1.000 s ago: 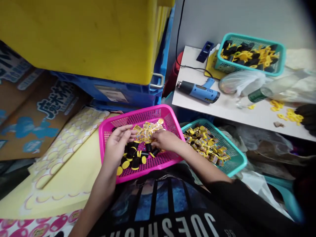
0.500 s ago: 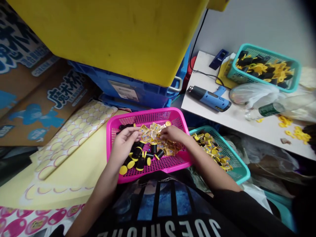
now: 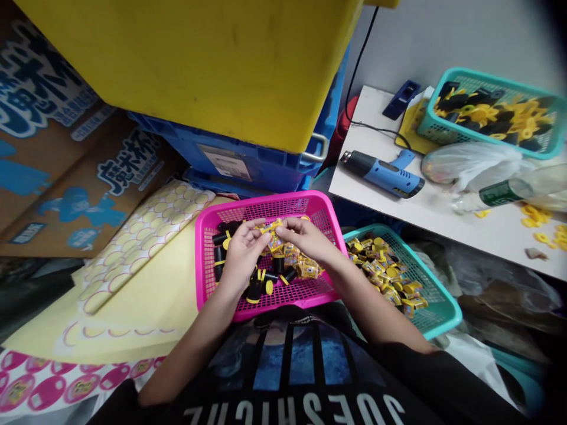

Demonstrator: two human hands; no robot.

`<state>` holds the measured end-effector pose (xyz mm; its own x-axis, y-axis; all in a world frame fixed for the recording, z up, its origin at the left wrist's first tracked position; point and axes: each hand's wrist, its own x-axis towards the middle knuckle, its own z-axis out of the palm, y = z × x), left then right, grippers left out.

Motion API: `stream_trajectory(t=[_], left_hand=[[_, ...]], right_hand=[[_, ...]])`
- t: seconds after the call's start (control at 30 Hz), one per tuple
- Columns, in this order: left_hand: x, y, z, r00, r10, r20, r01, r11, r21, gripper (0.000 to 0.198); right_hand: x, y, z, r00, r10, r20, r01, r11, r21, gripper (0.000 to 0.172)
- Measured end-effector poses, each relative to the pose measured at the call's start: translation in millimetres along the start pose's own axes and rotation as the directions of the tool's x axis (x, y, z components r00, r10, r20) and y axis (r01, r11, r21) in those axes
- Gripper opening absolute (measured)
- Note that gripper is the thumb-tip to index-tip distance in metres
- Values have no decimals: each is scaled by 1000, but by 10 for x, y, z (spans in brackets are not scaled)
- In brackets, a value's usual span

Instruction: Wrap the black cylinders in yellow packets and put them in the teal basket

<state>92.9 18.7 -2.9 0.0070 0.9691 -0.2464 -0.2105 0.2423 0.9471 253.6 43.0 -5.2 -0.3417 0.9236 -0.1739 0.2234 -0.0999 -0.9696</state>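
Observation:
My left hand (image 3: 241, 254) and my right hand (image 3: 305, 239) meet above a magenta plastic mesh basket (image 3: 266, 205), their fingertips pinching a small bunch of yellow foil sachets (image 3: 271, 229) between them. Under my hands, loose sachets (image 3: 305, 268) lie in the basket beside black cylinders with yellow caps (image 3: 254, 289). My wrists hide part of the basket's contents. To my right stands a teal mesh basket (image 3: 436, 295) heaped with yellow foil-wrapped pieces (image 3: 385, 271).
A white table at right holds a blue heat gun (image 3: 383, 174), a teal basket of black and yellow parts (image 3: 487, 112), a plastic bag (image 3: 469, 165), and a bottle (image 3: 505, 193). A yellow crate (image 3: 177, 59) and blue crate (image 3: 230, 165) loom ahead; cardboard (image 3: 75, 171) lies left.
My two hands have drawn closer together and now pinch the sachets between them. The view has shifted slightly, and the baskets appear moved to the right.

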Motion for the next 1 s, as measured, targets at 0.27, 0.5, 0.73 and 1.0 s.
stream_trajectory(t=[0.27,0.5,0.73,1.0], left_hand=[[65,94,-172,987,82,-140,-63,988,140,41],[75,210,-461,948,151,-279,-77,963,259,34],[-45,208,-469,965,127,-229,-56,954,293,26],[-111,196,-381,960,230,-158,-160,918,362,23]], right_hand=[[-27,140,66,990,122,-64,-138,852,-505,55],[-36,396,373,946,323,3,-231,685,-691,40],[-94,114,-107,996,89,5,-89,986,141,29],[-128,-252,-184,1000,-9,-2,9,915,403,33]])
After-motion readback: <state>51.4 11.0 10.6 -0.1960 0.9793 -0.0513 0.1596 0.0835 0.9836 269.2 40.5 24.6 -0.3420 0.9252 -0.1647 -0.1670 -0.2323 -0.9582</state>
